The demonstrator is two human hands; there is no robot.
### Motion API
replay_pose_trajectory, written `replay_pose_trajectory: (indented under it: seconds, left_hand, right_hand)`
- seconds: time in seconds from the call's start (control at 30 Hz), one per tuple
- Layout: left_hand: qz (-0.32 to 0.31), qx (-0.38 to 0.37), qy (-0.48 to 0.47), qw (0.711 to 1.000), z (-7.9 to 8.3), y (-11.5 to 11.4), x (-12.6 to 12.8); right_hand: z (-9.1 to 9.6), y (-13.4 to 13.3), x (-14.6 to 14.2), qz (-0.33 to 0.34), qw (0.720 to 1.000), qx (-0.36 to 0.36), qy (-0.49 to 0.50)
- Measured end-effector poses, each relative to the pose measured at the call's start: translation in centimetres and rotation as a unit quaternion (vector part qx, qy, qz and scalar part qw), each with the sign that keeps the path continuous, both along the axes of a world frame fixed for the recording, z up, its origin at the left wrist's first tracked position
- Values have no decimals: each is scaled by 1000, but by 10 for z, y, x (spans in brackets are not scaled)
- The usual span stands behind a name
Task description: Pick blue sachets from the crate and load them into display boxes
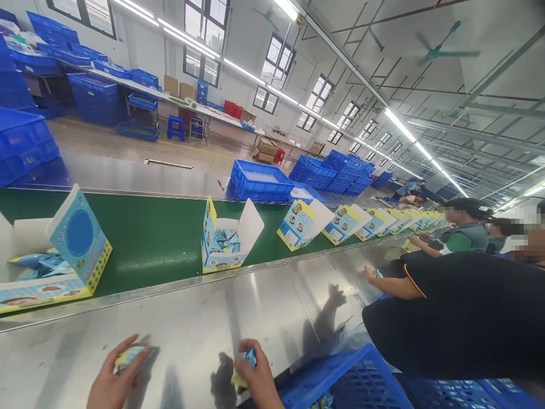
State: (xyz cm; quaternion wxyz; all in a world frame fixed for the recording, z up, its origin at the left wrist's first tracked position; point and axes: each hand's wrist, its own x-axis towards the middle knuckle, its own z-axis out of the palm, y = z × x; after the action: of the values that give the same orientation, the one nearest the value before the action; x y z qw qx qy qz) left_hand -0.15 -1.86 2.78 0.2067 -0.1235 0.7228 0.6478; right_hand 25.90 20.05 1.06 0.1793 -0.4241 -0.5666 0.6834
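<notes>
1. The left hand [111, 378], at the table's [204, 324] near edge, has its grip clenched on a pale sachet [130, 355].
2. The right hand [258, 378] pinches a blue sachet [249, 359] beside the blue crate [344, 380].
3. Both sachets would best be held flat and square for the open carton [223, 241] on the green belt [149, 238].
4. The steel surface is glossy; further along, co-workers [460, 312] line a bright hall.

Steel bench and green conveyor belt

The steel bench [264, 307] ran from 8 to 2 o'clock; beside it, the green conveyor belt [149, 238] carried open cartons of sachets: one [51, 267] at 9 o'clock, one [225, 241] central, more [344, 224] toward 2 o'clock.
</notes>
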Motion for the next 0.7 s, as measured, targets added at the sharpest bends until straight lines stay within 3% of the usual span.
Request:
replay_pose_trajectory:
  seconds: [0.07,0.2,0.27,0.33,0.43,0.47,0.6,0.7]
  left_hand:
    - [-16,47,-69,996,4,4,3]
    - [-6,80,-111,991,7,9,1]
    - [-32,83,-115,989,5,12,-1]
    - [-72,73,-117,988,3,17,2]
    - [-147,54,-94,983,2,31,15]
    - [-175,53,-86,979,2,37,22]
    - [-288,67,-71,953,3,57,51]
    - [-365,63,-73,926,4,64,68]
  right_hand:
    - [-4,-3,2,73,997,33,-20]
    - [-11,-4,4,9,999,-50,-11]
    - [-13,-3,4,65,997,-28,-11]
    - [-14,-2,4,109,994,3,-18]
    - [-14,-2,3,45,998,-42,-15]
    - [-13,-3,3,53,997,-56,-21]
    - [-8,-8,-3,174,983,-8,-60]
    - [-7,-9,-7,118,991,-3,-62]
